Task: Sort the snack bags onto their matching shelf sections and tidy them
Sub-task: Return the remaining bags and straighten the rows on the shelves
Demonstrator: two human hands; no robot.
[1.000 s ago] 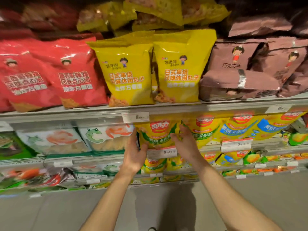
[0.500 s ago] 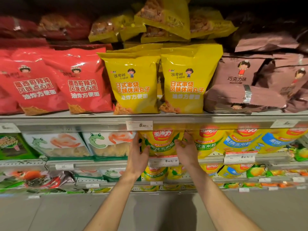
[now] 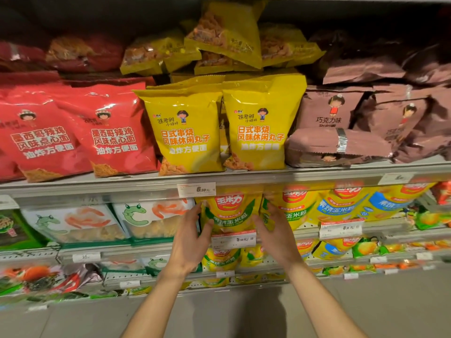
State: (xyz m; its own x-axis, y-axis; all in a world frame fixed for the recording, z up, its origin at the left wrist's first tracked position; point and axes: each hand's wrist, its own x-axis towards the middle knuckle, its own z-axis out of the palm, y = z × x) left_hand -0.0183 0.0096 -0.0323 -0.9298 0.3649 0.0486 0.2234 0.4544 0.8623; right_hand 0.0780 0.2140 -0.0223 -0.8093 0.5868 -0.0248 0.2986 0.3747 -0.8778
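Head view: both hands are at the second shelf [image 3: 156, 246], on either side of an upright yellow-green corn bag [image 3: 230, 213]. The left hand [image 3: 189, 242] holds the bag's left edge, thumb on its front, fingers behind. The right hand [image 3: 275, 236] grips its right edge, fingers curled over the side. A price tag [image 3: 233, 239] on the shelf rail covers the bag's bottom. Just right stand more corn bags [image 3: 292, 206]; just left, white prawn bags [image 3: 151, 220]. On the shelf above stand red bags [image 3: 114, 132], yellow bags [image 3: 258, 128] and brown bags [image 3: 327, 113], one brown bag lying flat.
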